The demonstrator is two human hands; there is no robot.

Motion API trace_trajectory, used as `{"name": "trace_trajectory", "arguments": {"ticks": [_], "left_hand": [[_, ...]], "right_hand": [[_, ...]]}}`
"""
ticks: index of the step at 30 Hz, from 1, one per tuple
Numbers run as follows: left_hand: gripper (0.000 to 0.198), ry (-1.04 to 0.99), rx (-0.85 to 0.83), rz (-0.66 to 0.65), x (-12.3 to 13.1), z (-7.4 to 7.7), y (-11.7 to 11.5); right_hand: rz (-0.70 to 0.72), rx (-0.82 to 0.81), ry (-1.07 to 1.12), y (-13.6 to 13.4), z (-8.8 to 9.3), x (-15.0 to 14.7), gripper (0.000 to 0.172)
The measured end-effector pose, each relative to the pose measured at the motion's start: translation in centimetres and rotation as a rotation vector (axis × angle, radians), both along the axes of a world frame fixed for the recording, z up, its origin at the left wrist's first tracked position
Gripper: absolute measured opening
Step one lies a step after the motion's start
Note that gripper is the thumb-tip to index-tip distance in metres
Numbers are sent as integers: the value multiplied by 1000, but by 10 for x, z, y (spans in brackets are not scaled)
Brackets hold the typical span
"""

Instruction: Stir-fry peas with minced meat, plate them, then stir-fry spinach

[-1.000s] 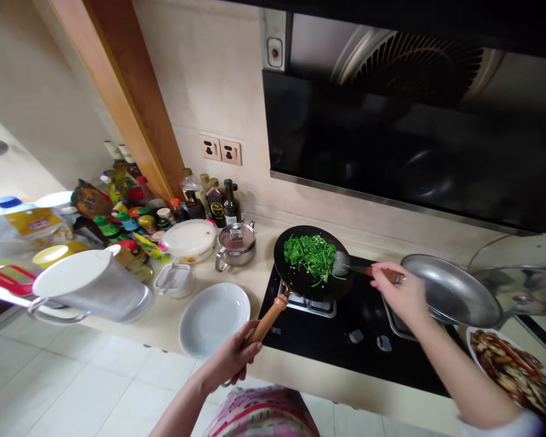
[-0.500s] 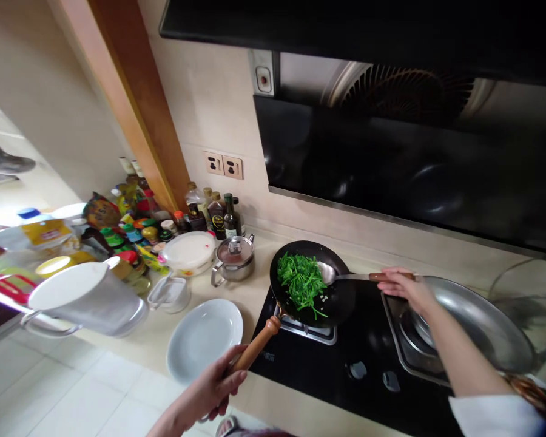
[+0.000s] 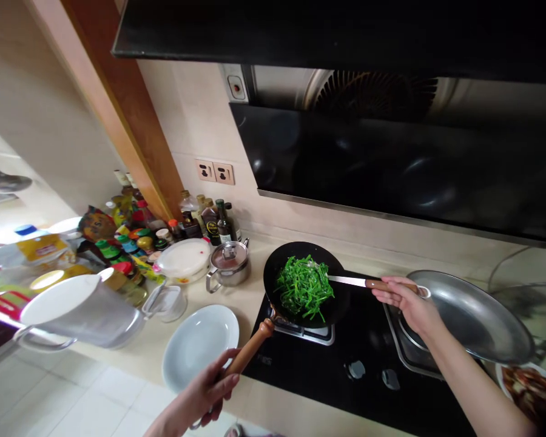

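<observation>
A black wok (image 3: 346, 297) sits on the left burner with chopped green vegetables (image 3: 303, 288) in it. Its wooden handle (image 3: 250, 347) is wrapped in the fingers of my left hand (image 3: 213, 388). My right hand (image 3: 407, 303) grips the brown handle of a metal spatula (image 3: 348, 280), whose head is hidden among the greens. Left of the stove, a pale oval plate (image 3: 200, 346) lies bare on the counter, close to my left hand. A second, wide metal pan (image 3: 477, 315) rests on the right burner, behind my right forearm.
A small lidded pot (image 3: 230, 264), a covered white bowl (image 3: 184, 258) and a clear container (image 3: 170, 303) stand left of the wok. Farther left are a large metal pot (image 3: 86, 312) and crowded bottles. A dish of food (image 3: 530, 388) is at lower right.
The spatula head has gone from visible at the right side of the greens to hidden among them. The greens are bunched differently, and the camera view has shifted slightly.
</observation>
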State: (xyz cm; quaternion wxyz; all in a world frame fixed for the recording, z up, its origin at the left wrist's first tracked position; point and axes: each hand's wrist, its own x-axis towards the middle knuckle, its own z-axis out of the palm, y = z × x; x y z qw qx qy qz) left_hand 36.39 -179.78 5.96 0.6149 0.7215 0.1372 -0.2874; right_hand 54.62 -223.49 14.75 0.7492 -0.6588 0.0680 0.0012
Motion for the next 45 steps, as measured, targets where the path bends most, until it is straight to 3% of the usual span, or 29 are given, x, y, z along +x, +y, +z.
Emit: {"name": "trace_trajectory", "arguments": {"ticks": [3, 7, 11, 15, 19, 22, 26, 30, 34, 40, 42, 45], "left_hand": [[95, -9, -8, 6, 1, 2, 0], [94, -14, -20, 1, 2, 2, 0], [93, -38, -37, -9, 2, -1, 2], [89, -50, -51, -17, 1, -7, 3], [87, -50, -65, -28, 1, -12, 6], [86, -57, -68, -36, 1, -12, 7], [84, -66, -55, -28, 2, -10, 7], [83, -65, -48, -54, 3, -9, 6], [80, -76, -36, -44, 2, -9, 7], [83, -64, -47, -27, 0, -11, 7], [86, -64, -45, -17, 0, -12, 7], [87, -66, -56, -19, 0, -11, 7]], "right_hand": [[93, -171, -100, 19, 10, -29, 34], [366, -617, -466, 64, 23, -76, 18], [622, -974, -723, 101, 35, -112, 27], [689, -1151, -749, 101, 56, -142, 37], [716, -1242, -611, 93, 75, -164, 41], [786, -1280, -538, 106, 67, -158, 37], [814, -1390, -554, 126, 39, -136, 36], [935, -1539, -501, 126, 21, -138, 30], [881, -1614, -462, 118, 22, -134, 37], [705, -1471, -565, 109, 42, -113, 45], [702, -1526, -574, 114, 33, -114, 43], [807, -1619, -578, 121, 10, -124, 31]]}}
